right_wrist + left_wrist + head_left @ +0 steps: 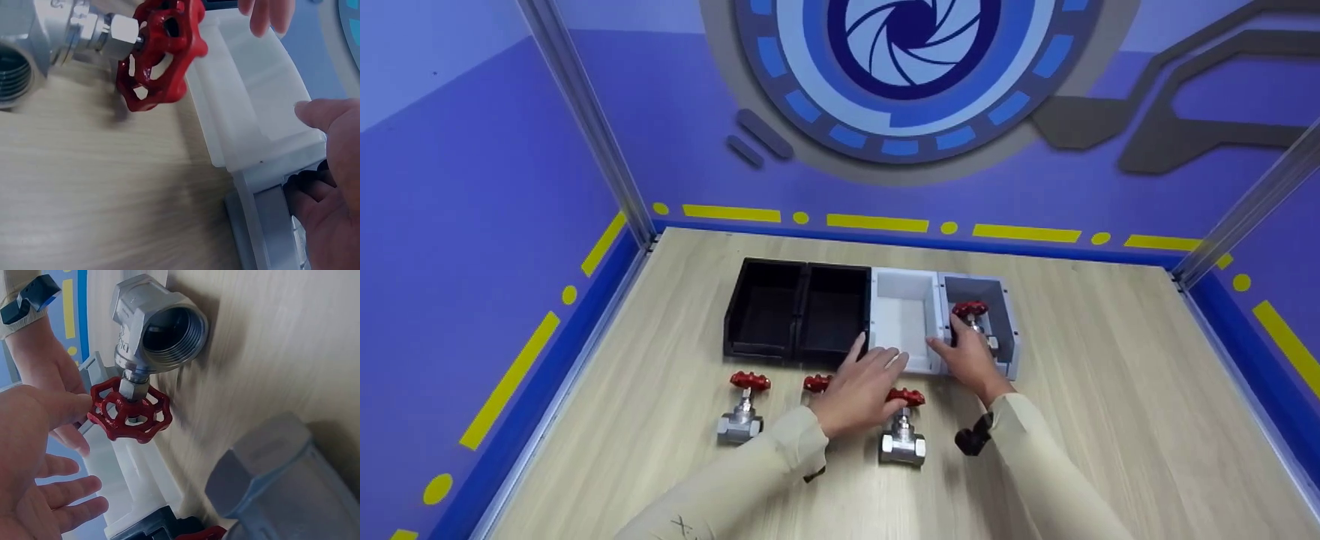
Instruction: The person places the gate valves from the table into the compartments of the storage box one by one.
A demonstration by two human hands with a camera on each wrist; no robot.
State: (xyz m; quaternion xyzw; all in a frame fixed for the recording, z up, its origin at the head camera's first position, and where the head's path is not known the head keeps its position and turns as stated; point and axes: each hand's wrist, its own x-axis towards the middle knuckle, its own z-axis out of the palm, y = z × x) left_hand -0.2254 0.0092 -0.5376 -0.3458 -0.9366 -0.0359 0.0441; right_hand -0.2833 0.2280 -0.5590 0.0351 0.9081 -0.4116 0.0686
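My left hand (861,394) is held over the valves in front of the bins, fingers spread and straight. Its thumb is right at the red handwheel of a metal valve (902,444); the left wrist view shows this valve's threaded opening (173,331). Behind that hand, a second valve's handwheel (816,383) peeks out, its body mostly hidden. My right hand (971,360) reaches into the grey bin (1001,306), its thumb extended apart over the white bin's edge. A valve with a red handwheel (971,308) lies in the grey bin beside those fingers, partly covered.
Left of the grey bin, the white bin (901,319) and two black bins (765,304) (834,307) stand in a row. Another valve (741,424) stands at the left on the wooden table (660,330). Blue printed panels (660,112) and metal posts (585,112) border the table.
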